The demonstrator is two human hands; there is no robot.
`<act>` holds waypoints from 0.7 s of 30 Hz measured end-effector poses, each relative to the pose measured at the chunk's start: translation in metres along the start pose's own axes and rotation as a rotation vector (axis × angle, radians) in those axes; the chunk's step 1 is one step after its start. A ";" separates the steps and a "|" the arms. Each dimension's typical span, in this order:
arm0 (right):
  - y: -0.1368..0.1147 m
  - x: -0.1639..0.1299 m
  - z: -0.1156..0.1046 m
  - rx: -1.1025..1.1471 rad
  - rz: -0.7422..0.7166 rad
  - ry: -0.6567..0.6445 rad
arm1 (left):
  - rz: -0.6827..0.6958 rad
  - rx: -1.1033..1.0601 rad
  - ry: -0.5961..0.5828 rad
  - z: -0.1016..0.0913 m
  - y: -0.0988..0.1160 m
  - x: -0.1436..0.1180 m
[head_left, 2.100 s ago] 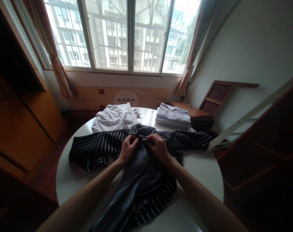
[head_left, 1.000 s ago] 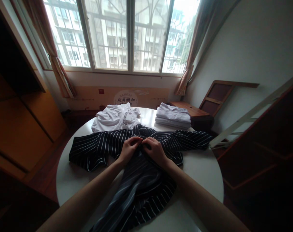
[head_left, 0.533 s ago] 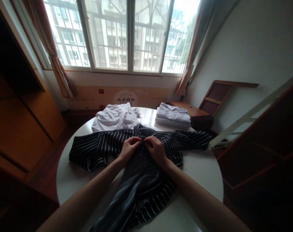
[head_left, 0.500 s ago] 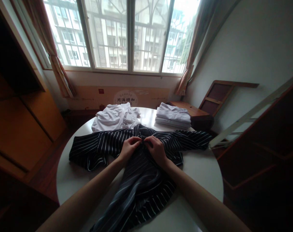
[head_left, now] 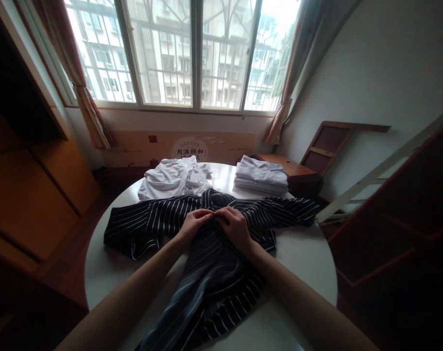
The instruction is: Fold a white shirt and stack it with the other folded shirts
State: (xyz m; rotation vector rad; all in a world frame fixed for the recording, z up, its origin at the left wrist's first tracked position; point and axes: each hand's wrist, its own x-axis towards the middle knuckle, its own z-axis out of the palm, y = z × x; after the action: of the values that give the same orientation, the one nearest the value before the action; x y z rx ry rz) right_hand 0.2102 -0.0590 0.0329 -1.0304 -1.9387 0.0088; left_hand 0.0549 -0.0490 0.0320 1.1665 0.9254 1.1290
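Observation:
A black shirt with white stripes (head_left: 170,214) lies spread over a round white table (head_left: 305,273), its sleeves stretched out to both sides and its lower part trailing toward me. At the shirt's upper front, just below the collar, my left hand (head_left: 196,223) pinches the fabric between thumb and fingers. My right hand (head_left: 234,225) pinches the same spot from the other side, and the fingertips of both hands meet there. Whatever small detail sits between the fingertips, such as a button, is hidden.
A loose white garment (head_left: 170,178) lies at the table's back left. Folded white clothes (head_left: 260,175) are stacked at the back right. Beyond stand a wooden chest (head_left: 287,165), a long cardboard box (head_left: 133,146) and a window. A pale ladder-like frame (head_left: 367,180) leans on the right.
My right hand has shifted slightly left, so its fingertips now meet those of my left hand. The shirt lies as before.

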 end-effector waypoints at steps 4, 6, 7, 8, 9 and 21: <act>0.001 -0.001 0.000 -0.014 -0.007 0.026 | -0.008 0.051 -0.064 -0.003 0.002 0.001; 0.001 -0.001 0.000 -0.010 -0.013 0.035 | -0.006 0.060 -0.074 -0.004 0.002 0.002; 0.002 -0.001 0.000 -0.005 -0.014 0.038 | -0.002 0.061 -0.071 -0.005 0.002 0.003; 0.002 -0.001 0.000 0.002 -0.013 0.042 | 0.003 0.065 -0.067 -0.005 0.002 0.003; 0.003 -0.001 0.000 0.009 -0.011 0.047 | 0.011 0.072 -0.067 -0.005 0.002 0.004; 0.004 -0.001 0.001 -0.011 0.023 0.081 | 0.175 0.225 -0.105 -0.004 -0.001 0.004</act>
State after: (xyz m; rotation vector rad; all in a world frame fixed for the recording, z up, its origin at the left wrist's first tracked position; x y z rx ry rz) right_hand 0.2124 -0.0569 0.0304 -1.0447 -1.8559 -0.0299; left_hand 0.0521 -0.0443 0.0304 1.5004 0.8992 1.1102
